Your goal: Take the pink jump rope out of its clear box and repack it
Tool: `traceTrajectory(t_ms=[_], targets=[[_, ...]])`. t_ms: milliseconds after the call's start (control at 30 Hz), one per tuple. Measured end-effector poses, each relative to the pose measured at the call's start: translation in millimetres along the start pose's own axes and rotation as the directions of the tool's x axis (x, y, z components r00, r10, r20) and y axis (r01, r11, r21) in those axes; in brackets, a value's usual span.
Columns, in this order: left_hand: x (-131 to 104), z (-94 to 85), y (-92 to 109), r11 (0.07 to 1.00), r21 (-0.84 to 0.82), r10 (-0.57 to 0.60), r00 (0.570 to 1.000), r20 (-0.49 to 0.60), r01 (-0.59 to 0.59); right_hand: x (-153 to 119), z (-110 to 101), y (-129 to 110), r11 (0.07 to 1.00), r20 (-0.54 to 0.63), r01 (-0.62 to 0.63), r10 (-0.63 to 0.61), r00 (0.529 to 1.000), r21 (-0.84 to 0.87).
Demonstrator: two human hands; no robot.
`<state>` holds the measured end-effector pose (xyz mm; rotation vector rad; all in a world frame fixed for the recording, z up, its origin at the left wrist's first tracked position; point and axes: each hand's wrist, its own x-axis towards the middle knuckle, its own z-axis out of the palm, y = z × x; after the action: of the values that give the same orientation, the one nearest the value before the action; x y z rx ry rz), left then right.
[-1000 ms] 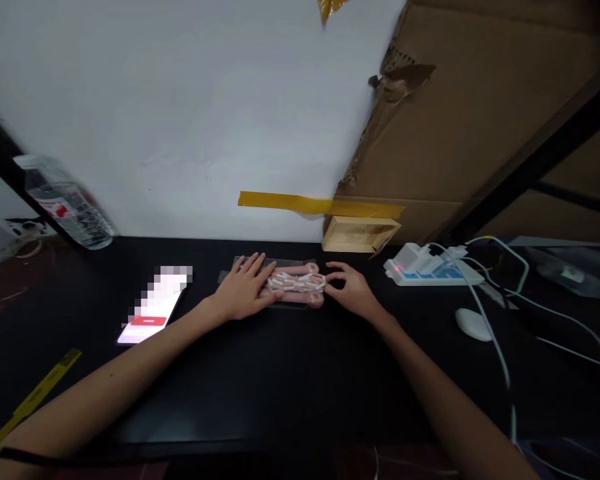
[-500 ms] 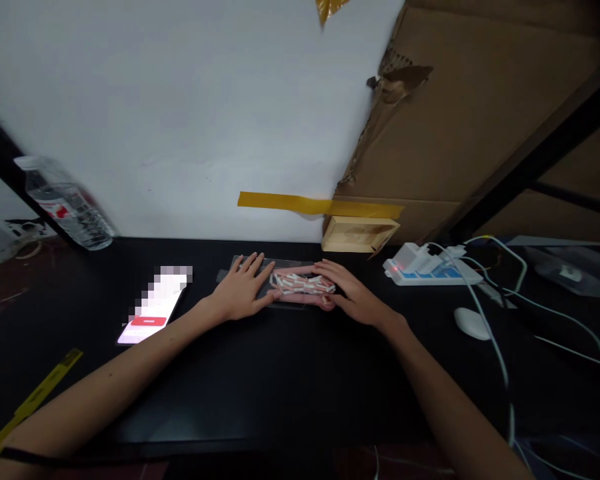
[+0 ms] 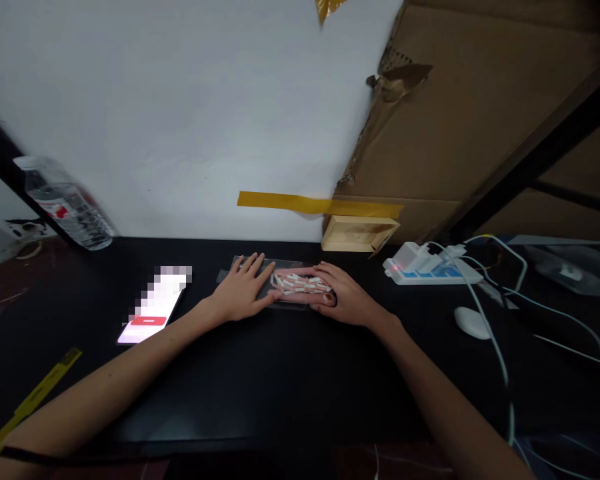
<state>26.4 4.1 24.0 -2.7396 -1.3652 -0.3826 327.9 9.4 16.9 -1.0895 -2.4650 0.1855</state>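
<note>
And here a pink-and-white bundle of short segments with smooth pink bars (image 3: 304, 284) is framed between the two hands, flat on the black surface (image 3: 260, 387). The left hand (image 3: 239, 292) is laid palm down, its fingers spread wide and nothing seen closed in them; a flat, clear plastic packet (image 3: 269, 288) is being touched beneath. The right hand (image 3: 347, 297) is cupped round the opposite end of the bundle, fingers half bent over the far side and thumb at the near side; how firmly it is gripped cannot be told. A light load is suggested, the segmented middle likely loose and bendy, the pink bars stiffer, the plastic slick and easily creased. The best hold would be had across both bars at the right fingers, the packet being steadied flat under the left. Now to the containers: whether the bundle is inside the packet or on it cannot be made out. Beyond the right fingers, a shallow pale wooden box (image 3: 347, 233) is propped on its side, its inside partly shadowed. Far off to the left of the left fingers, a clear plastic bottle with a red-and-white label (image 3: 73, 207) is seen tilted, its contents unclear.
</note>
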Motion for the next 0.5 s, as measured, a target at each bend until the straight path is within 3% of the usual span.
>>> traceTrajectory(t_ms=[267,500], targets=[[1,-0.5,0,1.0,-0.001,0.002,1.0,0.018,-0.002,-1,3,6,0.998,-0.006,-0.026,0.026,1.0,0.049],[2,2.9,-9,0.999,-0.035,-0.005,1.0,0.006,0.005,-2,-9,14,0.995,-0.003,0.002,-0.001,1.0,0.095]])
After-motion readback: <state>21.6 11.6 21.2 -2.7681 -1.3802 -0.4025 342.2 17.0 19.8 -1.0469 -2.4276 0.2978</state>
